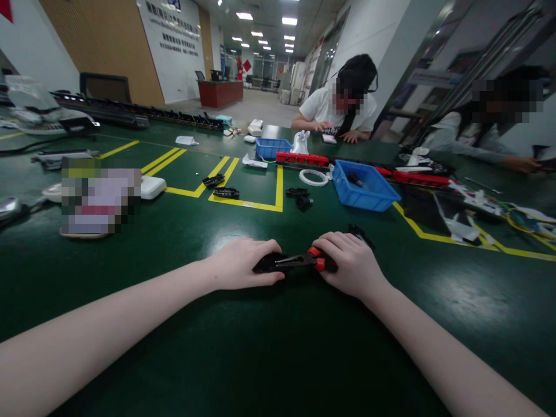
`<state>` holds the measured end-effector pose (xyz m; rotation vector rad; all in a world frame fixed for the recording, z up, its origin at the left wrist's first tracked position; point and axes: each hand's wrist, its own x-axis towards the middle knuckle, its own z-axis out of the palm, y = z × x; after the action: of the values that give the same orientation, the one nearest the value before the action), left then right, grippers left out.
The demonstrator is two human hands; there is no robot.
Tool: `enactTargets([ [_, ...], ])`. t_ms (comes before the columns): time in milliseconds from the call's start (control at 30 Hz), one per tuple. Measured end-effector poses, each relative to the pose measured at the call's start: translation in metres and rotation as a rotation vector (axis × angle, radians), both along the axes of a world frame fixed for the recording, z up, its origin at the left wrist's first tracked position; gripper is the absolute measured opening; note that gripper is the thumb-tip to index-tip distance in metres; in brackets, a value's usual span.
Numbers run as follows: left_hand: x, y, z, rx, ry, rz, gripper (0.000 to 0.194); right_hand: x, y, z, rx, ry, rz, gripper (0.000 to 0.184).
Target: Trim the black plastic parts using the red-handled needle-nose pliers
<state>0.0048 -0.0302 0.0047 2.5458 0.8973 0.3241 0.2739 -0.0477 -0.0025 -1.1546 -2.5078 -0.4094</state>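
Note:
My right hand (351, 263) is closed round the red handles of a pair of pliers (299, 262), whose jaws point left. In my left hand (243, 263), a black part (267, 263) is pinched between thumb and fingers. The jaw tips reach this part; whether they grip it I cannot tell. Just behind my right hand lies another black part (360, 234), partly hidden by it. Farther back on the green table (217, 347) are several similar black parts, one of them (226, 193) inside a yellow-taped outline.
A blue bin (365, 185) with black items stands behind my right hand, near a white tape ring (314, 178). A phone (98, 202) and a white case (153, 187) sit at left. Two people (339, 104) sit across the table. Cables (527, 220) lie at right.

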Motion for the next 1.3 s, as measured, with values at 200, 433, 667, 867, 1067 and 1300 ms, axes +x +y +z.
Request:
enactTargets([
  [200, 0.0, -0.0001, -0.0011, 0.002, 0.001, 0.008, 0.036, -0.0008, 0.0001, 0.0014, -0.014, -0.008, 0.014, 0.025],
  [433, 0.0004, 0.0007, -0.0026, 0.019, 0.019, 0.005, 0.037, -0.0013, -0.0008, 0.0019, -0.018, -0.011, 0.013, 0.024],
  [667, 0.0004, 0.0006, -0.0028, 0.032, 0.022, 0.004, 0.036, 0.0013, 0.0017, -0.0007, 0.006, 0.025, -0.011, 0.03],
  [867, 0.0012, 0.0001, -0.0015, 0.02, 0.032, 0.01, 0.039, 0.0036, 0.0033, -0.0013, 0.009, 0.026, -0.002, 0.032],
  [1067, 0.0017, 0.0004, -0.0024, 0.04, 0.04, 0.016, 0.043, 0.0031, 0.0031, -0.001, 0.006, -0.001, 0.045, 0.029],
  [1300, 0.0015, 0.0001, -0.0026, 0.037, 0.035, 0.014, 0.04, 0.0014, 0.0023, -0.0001, -0.007, -0.014, 0.063, 0.029],
])
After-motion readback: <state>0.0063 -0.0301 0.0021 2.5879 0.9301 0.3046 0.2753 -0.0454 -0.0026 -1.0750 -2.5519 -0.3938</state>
